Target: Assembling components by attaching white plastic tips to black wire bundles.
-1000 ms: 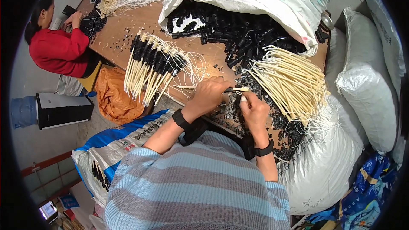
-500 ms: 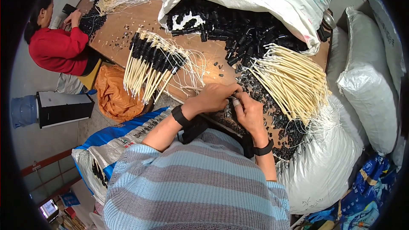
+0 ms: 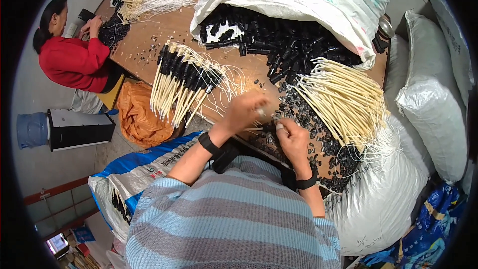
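My left hand [image 3: 245, 112] is smeared by motion above the table's near edge. Something pale shows at its fingertips, too blurred to name. Just to its right, my right hand [image 3: 294, 139] is closed in a pinch, with white tape round its thumb. From under those fingers a thin cream tube with a black socket [image 3: 269, 128] points left. Beyond my left hand lies a row of cream tubes with black sockets [image 3: 186, 79] and loose white wires. A thick bundle of plain cream tubes [image 3: 343, 102] lies right of my right hand, among small dark clips [image 3: 294, 102].
A large white woven sack [image 3: 308, 5] spills black sockets [image 3: 279, 45] at the table's back. Full white sacks [image 3: 438, 104] stand at right. A person in red [image 3: 74, 62] works at the far left, near an orange sack [image 3: 142, 114]. A blue-white sack [image 3: 144, 162] stands left of me.
My hands, close together before, have parted: the left has lifted away leftward in a blur. My right hand stays pinched. The whole view has shifted slightly.
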Demonstrator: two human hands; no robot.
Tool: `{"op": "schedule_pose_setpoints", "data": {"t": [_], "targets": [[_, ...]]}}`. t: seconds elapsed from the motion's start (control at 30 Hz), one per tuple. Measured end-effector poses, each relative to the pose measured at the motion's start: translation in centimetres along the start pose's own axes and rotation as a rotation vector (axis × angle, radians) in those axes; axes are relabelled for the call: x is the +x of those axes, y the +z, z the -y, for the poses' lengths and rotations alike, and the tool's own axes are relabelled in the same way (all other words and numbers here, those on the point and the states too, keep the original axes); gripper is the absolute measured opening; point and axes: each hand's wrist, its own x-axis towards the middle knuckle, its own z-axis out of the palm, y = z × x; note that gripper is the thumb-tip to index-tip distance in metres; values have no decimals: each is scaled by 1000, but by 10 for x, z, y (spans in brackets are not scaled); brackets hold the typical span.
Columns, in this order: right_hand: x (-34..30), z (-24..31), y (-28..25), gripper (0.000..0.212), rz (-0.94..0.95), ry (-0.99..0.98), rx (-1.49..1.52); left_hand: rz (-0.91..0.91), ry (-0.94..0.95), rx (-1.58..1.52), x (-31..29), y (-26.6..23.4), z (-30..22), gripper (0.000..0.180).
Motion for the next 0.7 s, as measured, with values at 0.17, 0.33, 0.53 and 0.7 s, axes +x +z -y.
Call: {"op": "schedule_pose_setpoints", "data": {"t": [0.17, 0.33, 0.53, 0.7], "targets": [[1, -12, -2, 10, -36, 230, 197, -15, 60, 334, 28, -2, 39, 29], [3, -25, -6, 11, -113, 292, 185, 67, -71, 26, 35, 11, 32, 29], [19, -36, 7, 12, -149, 213, 373, 68, 364, -46, 17, 53, -17, 31], [15, -25, 5, 11, -85, 199, 129, 59, 273, -22, 14, 44, -20, 34]]}}
